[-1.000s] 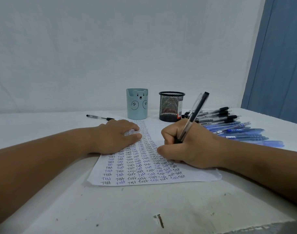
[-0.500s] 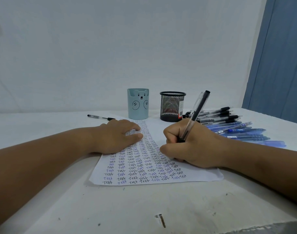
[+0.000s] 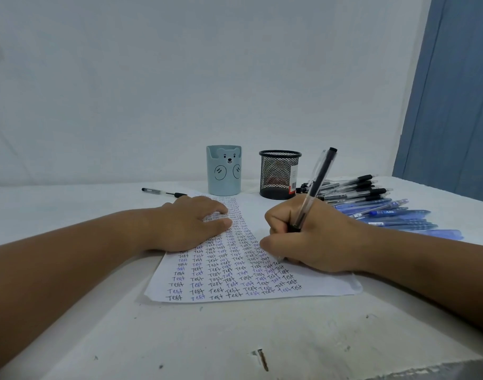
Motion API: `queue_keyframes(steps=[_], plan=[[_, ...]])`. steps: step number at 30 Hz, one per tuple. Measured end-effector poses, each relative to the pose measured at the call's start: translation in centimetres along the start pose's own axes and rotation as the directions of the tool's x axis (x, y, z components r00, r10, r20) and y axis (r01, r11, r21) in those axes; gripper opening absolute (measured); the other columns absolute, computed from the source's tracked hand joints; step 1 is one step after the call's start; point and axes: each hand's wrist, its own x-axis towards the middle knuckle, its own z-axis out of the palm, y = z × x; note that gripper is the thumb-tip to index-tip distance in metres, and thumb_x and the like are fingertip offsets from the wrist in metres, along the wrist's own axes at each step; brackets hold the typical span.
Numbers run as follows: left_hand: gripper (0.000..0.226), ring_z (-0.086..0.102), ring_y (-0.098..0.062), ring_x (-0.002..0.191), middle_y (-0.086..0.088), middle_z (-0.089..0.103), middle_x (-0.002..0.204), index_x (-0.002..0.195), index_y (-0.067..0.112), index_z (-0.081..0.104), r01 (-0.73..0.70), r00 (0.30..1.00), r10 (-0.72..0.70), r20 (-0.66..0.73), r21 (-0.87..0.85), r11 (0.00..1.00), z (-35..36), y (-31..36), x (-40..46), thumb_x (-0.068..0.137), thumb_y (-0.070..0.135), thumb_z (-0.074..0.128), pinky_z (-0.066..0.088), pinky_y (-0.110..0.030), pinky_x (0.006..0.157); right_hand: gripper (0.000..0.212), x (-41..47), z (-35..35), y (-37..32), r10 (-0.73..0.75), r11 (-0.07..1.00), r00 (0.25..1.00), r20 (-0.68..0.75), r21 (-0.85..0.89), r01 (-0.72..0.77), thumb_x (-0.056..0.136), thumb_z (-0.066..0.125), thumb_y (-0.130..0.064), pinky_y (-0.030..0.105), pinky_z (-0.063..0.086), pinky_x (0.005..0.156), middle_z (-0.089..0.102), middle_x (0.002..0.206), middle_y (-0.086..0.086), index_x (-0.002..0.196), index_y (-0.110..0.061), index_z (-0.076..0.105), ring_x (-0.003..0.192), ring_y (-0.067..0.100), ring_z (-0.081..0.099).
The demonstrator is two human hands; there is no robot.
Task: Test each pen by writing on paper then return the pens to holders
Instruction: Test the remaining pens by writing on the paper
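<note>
A white sheet of paper [image 3: 325, 286] lies on the table, covered in rows of the word "Test" in black and blue ink. My right hand [image 3: 314, 239] grips a clear black-capped pen [image 3: 315, 187], its tip hidden behind my fingers on the paper. My left hand [image 3: 191, 223] rests flat on the sheet's left side, fingers spread. Behind the paper stand a light blue bear-face holder [image 3: 224, 171] and a black mesh holder [image 3: 279, 174]. A pile of black and blue pens [image 3: 372, 204] lies to the right.
One black pen [image 3: 163, 192] lies alone on the table left of the blue holder. A blue curtain [image 3: 454, 100] hangs at the far right. The white table [image 3: 235, 338] has a rusty nail [image 3: 263, 360] near its front edge.
My right hand has shifted slightly on the paper with the pen, as in writing. My left hand has stayed in place on the sheet.
</note>
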Motion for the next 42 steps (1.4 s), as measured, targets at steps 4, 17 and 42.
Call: queue_keyframes(steps=[4,17,42], plan=[[0.057,0.016,-0.013,0.15,0.017,0.026,0.161,0.148,0.047,0.033,0.0,1.0,0.0,0.006,0.002,1.0,-0.1,0.1,-0.1,0.095,0.069,0.03,0.018,-0.046,0.123,0.044,0.1,0.1,0.2,-0.027,0.999,0.999,-0.029,-0.023,0.026,0.085,0.067,-0.004,0.028,0.032,0.051,0.041,0.053,0.011,0.054,-0.014,0.038,0.051,0.014,0.037],[0.057,0.017,-0.013,0.15,0.015,0.026,0.162,0.149,0.045,0.034,-0.001,1.0,0.002,0.003,-0.005,1.0,-0.2,0.4,-0.3,0.096,0.067,0.031,0.017,-0.044,0.123,0.045,0.2,0.0,0.4,-0.024,0.999,1.0,-0.002,0.025,0.024,0.086,0.067,-0.003,0.03,0.034,0.052,0.042,0.052,0.012,0.052,-0.014,0.038,0.051,0.018,0.038],[0.058,0.018,-0.013,0.15,0.016,0.026,0.161,0.149,0.046,0.033,-0.005,1.0,0.005,0.001,-0.012,1.0,-0.2,0.1,-0.3,0.096,0.069,0.031,0.018,-0.045,0.123,0.009,1.0,-0.6,1.2,-0.047,0.993,0.951,-0.305,-0.121,0.01,0.1,0.052,-0.04,0.016,0.037,0.05,0.063,0.057,-0.003,0.104,-0.033,0.056,0.047,0.006,0.052]])
